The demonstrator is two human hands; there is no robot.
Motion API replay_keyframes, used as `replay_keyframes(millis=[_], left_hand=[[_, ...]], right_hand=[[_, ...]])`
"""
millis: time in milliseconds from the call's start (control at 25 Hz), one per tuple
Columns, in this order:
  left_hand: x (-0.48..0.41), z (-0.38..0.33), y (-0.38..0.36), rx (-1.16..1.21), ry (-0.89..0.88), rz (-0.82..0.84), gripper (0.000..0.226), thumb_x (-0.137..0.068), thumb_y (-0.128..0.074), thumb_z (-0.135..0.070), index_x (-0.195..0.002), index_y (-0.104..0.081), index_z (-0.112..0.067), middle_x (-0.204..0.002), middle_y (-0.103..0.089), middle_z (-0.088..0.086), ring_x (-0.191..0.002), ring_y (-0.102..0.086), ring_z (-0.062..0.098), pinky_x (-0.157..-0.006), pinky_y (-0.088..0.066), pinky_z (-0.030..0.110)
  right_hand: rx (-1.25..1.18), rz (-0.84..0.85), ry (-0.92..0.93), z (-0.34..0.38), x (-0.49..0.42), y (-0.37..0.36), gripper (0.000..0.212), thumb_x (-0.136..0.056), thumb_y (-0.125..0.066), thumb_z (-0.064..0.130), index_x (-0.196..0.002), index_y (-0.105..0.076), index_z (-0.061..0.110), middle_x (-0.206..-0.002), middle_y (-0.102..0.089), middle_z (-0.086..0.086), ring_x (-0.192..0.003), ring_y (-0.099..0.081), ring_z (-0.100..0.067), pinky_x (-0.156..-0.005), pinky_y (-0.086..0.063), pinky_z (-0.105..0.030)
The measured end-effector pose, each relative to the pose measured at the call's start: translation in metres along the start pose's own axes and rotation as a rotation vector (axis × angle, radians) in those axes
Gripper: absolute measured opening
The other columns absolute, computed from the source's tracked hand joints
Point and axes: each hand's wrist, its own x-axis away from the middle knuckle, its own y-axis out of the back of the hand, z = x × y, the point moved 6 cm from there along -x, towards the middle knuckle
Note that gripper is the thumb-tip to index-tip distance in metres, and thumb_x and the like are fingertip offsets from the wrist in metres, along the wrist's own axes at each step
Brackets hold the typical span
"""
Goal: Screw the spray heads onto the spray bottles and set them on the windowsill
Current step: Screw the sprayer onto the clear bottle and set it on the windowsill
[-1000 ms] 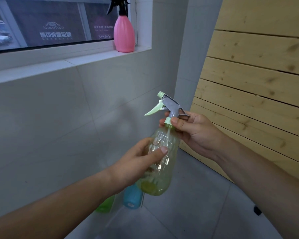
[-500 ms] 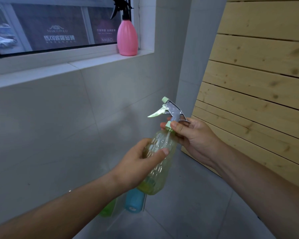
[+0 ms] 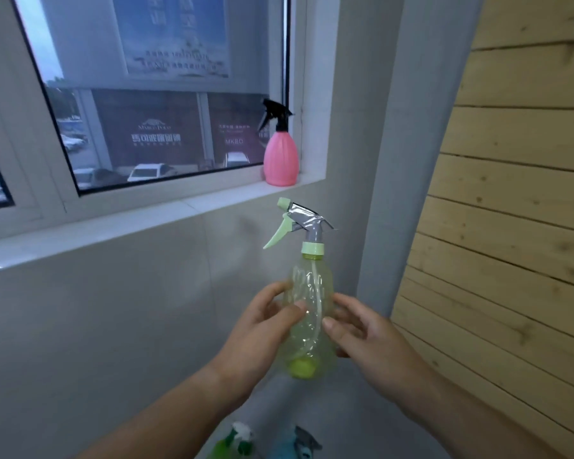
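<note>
Two hands hold the yellow-green spray bottle [image 3: 310,309] upright at centre: left hand [image 3: 262,329] grips its body from 9 o'clock, right hand [image 3: 365,336] from 3 o'clock. Its spray head [image 3: 299,223] sits on the neck. At 12 o'clock, a pink spray bottle [image 3: 280,160] stands on the windowsill [image 3: 146,217].

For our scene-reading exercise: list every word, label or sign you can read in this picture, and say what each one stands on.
"MKBO": dark shopfront sign outside.
"MARCO POLO": neighbouring sign, small, barely legible.
Characters below it: too blurred to read.
Poster on the window: reversed, unreadable.
Pink bottle, clear bottle: no label seen.
</note>
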Motion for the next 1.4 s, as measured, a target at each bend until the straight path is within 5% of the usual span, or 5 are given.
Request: replay_keyframes(millis=[200,360,520,1080,1400], left_hand=[[-0.066,-0.073,0.045,-0.029,-0.213,-0.101,0.038,-0.088,-0.073,-0.003,-0.124,-0.066,-0.012,-0.112,-0.077,0.019,-0.094,-0.074,0.024,-0.082,-0.061,0.031],[-0.123,-0.128,0.082,0.024,-0.197,-0.115,0.033,-0.087,-0.075,-0.006,-0.117,-0.07,-0.019,-0.094,-0.08,0.01,-0.077,-0.077,0.017,-0.061,-0.058,0.022],[-0.175,-0.153,0.111,-0.066,-0.22,-0.22,0.041,-0.084,-0.081,-0.013,-0.122,-0.07,-0.021,-0.107,-0.079,0.011,-0.101,-0.076,0.026,-0.092,-0.059,0.04],[-0.248,-0.141,0.133,-0.166,-0.207,-0.406,0.024,-0.082,-0.082,-0.023,-0.091,-0.063,-0.035,-0.107,-0.074,0.009,-0.103,-0.073,0.03,-0.097,-0.057,0.049],[-0.252,-0.138,0.136,-0.21,-0.209,-0.409,0.051,-0.087,-0.078,-0.024,-0.135,-0.061,-0.017,-0.11,-0.074,0.012,-0.091,-0.069,0.023,-0.073,-0.051,0.029]], right_hand=[[0.039,0.003,0.167,0.076,-0.09,-0.018,0.027,-0.095,-0.059,0.014,-0.108,-0.061,0.037,-0.083,-0.067,0.01,-0.069,-0.067,0.009,-0.07,-0.054,-0.014],[0.057,-0.088,0.235,0.116,-0.17,-0.029,0.042,-0.089,-0.065,0.035,-0.13,-0.056,0.029,-0.102,-0.072,0.004,-0.095,-0.07,-0.009,-0.09,-0.056,-0.034],[0.012,-0.104,0.252,0.139,-0.226,-0.041,0.032,-0.092,-0.062,0.03,-0.124,-0.058,0.024,-0.106,-0.074,0.001,-0.087,-0.07,-0.009,-0.061,-0.05,-0.01],[0.057,-0.148,0.221,0.119,-0.314,-0.053,0.037,-0.091,-0.059,0.033,-0.128,-0.058,0.03,-0.107,-0.07,0.001,-0.088,-0.066,-0.016,-0.07,-0.047,-0.026],[0.046,-0.164,0.244,0.111,-0.323,-0.053,0.04,-0.089,-0.064,0.026,-0.128,-0.059,0.027,-0.108,-0.073,-0.002,-0.095,-0.07,-0.017,-0.086,-0.056,-0.033]])
